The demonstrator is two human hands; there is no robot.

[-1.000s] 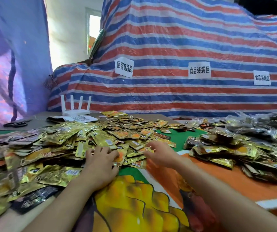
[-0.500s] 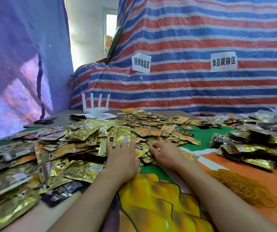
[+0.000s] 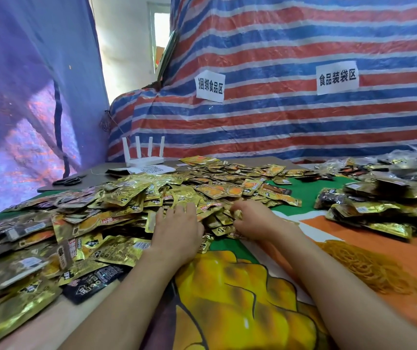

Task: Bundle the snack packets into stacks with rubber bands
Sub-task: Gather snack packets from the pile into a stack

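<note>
1. The snack packets (image 3: 136, 198) lie in a loose gold heap over the left and middle of the worktop (image 3: 58, 322), with its near fringe within reach of both hands.
2. The left hand (image 3: 177, 231) lies palm down on that fringe, fingers straight and spread, gripping nothing. It probably pins packets against sliding.
3. The right hand (image 3: 255, 221) has its fingers curled into the heap and seems to pinch a few packets to gather them.
4. The rubber bands (image 3: 368, 269) sit in an orange pile beside the right forearm, handy for tying.
5. Banded-looking stacks (image 3: 368, 213) lie far right, well apart from the heap.
6. The printed cloth (image 3: 227, 311) between the arms offers room for squaring a stack. The packets at lower left lie near the worktop's edge and could slip off.
</note>
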